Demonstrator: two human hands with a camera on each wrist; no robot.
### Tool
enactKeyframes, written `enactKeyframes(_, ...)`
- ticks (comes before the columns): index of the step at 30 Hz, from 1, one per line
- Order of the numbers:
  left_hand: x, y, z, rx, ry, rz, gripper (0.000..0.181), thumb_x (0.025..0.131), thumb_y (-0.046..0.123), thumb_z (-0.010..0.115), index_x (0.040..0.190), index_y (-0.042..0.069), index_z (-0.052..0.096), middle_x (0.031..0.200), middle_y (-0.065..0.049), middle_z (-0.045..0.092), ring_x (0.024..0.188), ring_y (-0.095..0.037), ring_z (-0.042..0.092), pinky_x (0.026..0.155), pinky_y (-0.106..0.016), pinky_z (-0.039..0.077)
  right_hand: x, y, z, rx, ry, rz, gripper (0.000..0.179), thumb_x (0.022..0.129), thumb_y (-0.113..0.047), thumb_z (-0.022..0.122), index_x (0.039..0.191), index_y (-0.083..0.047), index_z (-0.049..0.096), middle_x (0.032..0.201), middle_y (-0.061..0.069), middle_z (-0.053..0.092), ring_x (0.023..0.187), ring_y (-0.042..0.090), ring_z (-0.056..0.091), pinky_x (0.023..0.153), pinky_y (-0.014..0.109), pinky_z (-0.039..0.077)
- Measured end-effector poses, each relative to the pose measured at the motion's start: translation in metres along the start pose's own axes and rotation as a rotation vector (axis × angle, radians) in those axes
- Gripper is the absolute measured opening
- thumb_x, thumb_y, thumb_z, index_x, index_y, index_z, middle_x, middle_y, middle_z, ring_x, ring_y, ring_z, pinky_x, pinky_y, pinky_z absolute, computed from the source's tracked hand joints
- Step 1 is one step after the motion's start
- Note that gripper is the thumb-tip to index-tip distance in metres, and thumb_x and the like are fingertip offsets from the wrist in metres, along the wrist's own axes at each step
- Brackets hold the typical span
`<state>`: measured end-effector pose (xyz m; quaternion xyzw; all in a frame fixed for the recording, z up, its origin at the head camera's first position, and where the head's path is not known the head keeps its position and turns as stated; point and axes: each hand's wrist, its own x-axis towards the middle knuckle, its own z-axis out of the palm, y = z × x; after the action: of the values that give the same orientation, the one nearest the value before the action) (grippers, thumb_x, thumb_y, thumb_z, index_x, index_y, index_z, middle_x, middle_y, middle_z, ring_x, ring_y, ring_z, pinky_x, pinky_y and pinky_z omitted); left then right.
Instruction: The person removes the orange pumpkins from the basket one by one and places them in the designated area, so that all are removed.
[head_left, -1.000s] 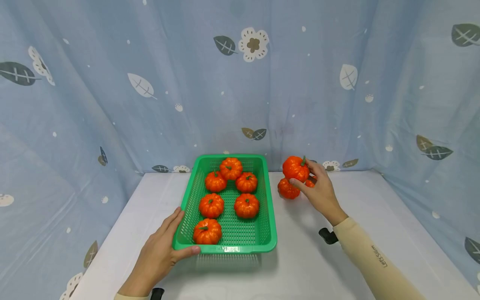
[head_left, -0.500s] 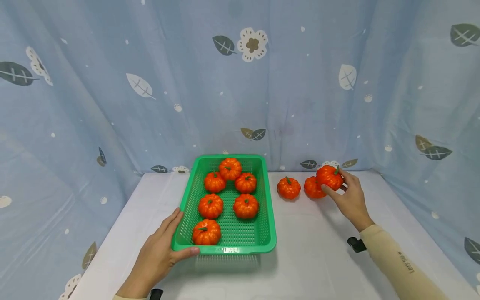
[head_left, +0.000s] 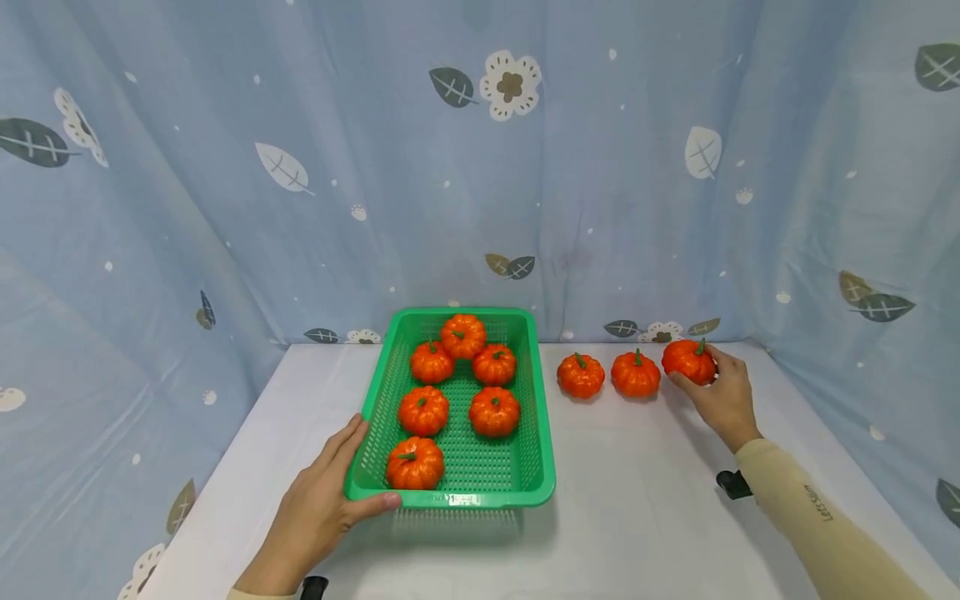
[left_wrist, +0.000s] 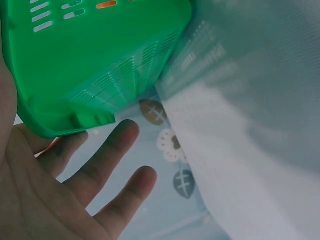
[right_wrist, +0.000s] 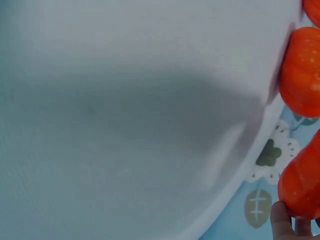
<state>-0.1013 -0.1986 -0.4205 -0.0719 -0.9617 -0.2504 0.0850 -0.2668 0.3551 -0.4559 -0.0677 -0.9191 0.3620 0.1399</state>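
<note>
At the right end of a row at the back of the table, my right hand [head_left: 723, 400] pinches a small orange pumpkin [head_left: 688, 362] with a green stem. The right wrist view shows fingertips against that pumpkin [right_wrist: 302, 185]. Whether its base touches the table cannot be told. Two similar pumpkins, one nearer [head_left: 636, 374] and one further left [head_left: 581, 376], sit beside it. My left hand [head_left: 318, 492] rests at the front left corner of a green basket [head_left: 542, 417], thumb on the front rim. In the left wrist view, its fingers are spread, mostly straight, by the basket's corner [left_wrist: 95, 65].
Several orange pumpkins lie in the basket, one of them in the front left corner [head_left: 415, 463]. The white table [head_left: 630, 517] extends in front and to the right. A blue patterned curtain [head_left: 420, 208] hangs behind and along the sides.
My right hand has carried its pumpkin to the right and lower, past the two table pumpkins, to the end of their row. The left hand and basket have stayed put.
</note>
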Motion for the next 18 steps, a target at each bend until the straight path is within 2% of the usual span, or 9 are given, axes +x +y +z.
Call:
enactKeyframes(7,-0.001,0.0,0.001,-0.008,-0.007,-0.006,0.111,0.075,0.074,0.07,0.161,0.015,0.031,0.165,-0.004,0.029,0.123,-0.045,0.057,0.095,-0.061,0.046,0.002,0.007,0.001,-0.007,-0.082,0.078,0.093,0.097,-0.043,0.067,0.153,0.014,0.021,0.147,0.042,0.024,0.131,0.06,0.031,0.104,0.069,0.035)
enactKeyframes(18,0.0,0.001,0.0,0.001,-0.014,-0.016,0.112,0.075,0.076,0.068,0.161,0.015,0.031,0.165,-0.004,0.028,0.123,-0.045,0.056,0.095,-0.062,0.046,0.006,0.023,0.006,-0.059,-0.151,0.121,0.093,0.095,-0.038,0.071,0.154,0.012,0.02,0.148,0.043,0.019,0.13,0.061,0.03,0.102,0.07,0.037)
